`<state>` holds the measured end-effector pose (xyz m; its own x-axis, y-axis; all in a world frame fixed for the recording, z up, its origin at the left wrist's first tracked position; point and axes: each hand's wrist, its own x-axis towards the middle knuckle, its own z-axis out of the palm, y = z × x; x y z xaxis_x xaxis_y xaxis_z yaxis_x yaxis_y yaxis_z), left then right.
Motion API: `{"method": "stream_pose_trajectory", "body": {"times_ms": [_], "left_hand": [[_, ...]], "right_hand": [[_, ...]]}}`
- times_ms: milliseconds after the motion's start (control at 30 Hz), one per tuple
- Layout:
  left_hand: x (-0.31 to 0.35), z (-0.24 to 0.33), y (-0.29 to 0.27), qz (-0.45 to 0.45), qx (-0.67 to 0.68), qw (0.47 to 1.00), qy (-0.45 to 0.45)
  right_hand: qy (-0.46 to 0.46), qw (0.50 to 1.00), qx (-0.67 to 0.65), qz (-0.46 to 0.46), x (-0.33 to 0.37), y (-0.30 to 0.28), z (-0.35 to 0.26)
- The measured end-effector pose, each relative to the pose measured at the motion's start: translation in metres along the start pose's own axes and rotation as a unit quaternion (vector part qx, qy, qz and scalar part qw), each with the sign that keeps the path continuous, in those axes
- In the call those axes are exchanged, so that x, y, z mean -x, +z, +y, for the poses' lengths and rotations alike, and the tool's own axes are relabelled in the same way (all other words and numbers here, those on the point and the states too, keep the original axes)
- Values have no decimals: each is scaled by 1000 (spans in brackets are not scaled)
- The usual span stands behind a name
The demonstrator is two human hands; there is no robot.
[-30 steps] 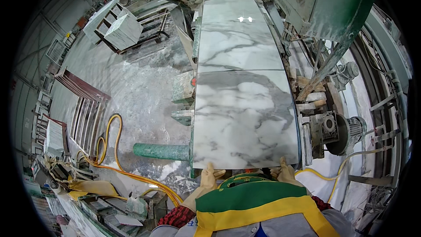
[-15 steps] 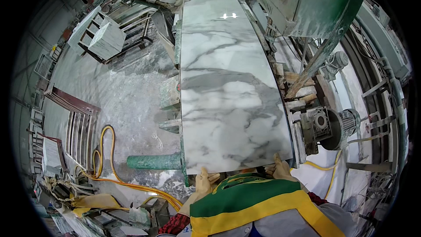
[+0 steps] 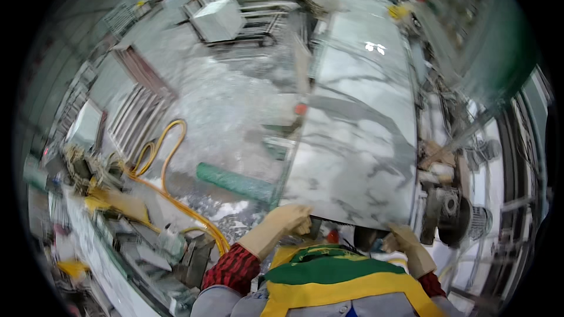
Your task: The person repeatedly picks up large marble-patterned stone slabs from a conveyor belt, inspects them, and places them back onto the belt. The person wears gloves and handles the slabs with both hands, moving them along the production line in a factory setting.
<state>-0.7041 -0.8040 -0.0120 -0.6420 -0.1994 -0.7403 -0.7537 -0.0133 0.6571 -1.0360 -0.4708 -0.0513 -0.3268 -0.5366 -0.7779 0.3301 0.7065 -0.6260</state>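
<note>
A long white slab (image 3: 358,141) with grey marble veining lies on a machine bed and stretches away from me. Both my hands wear pale beige gloves over red-and-black checked sleeves. At the near left corner, my left hand (image 3: 288,221) is closed on the slab's edge with its fingers curled. Near the opposite corner, my right hand (image 3: 409,248) grips the same edge, its fingers bent in beneath it. Motion blur softens the fingertips, and the slab's underside is hidden. My green-and-yellow apron (image 3: 341,270) is close to that edge.
A green cylindrical bar (image 3: 235,182) sticks out left of the bed. Yellow hoses (image 3: 170,182) loop over the floor. An electric motor (image 3: 473,223) sits on the right, below a large green machine housing (image 3: 499,41). A white block (image 3: 218,20) rests on a rack farther back.
My view has swung left, so the slab appears farther right and tilted. My left hand has gone from thumb-on-top to curled at the corner, and more of my forearms shows.
</note>
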Motion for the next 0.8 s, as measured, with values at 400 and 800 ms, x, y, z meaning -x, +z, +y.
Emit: {"method": "stream_pose_trajectory", "body": {"times_ms": [400,800], "left_hand": [[88,-125,23,187,101,977,-5],[223,-281,173,417,380,819,-109]], "right_hand": [[-538,720,438,17,-87,151,-72],[-585,515,610,144,-58,210,-100]]}}
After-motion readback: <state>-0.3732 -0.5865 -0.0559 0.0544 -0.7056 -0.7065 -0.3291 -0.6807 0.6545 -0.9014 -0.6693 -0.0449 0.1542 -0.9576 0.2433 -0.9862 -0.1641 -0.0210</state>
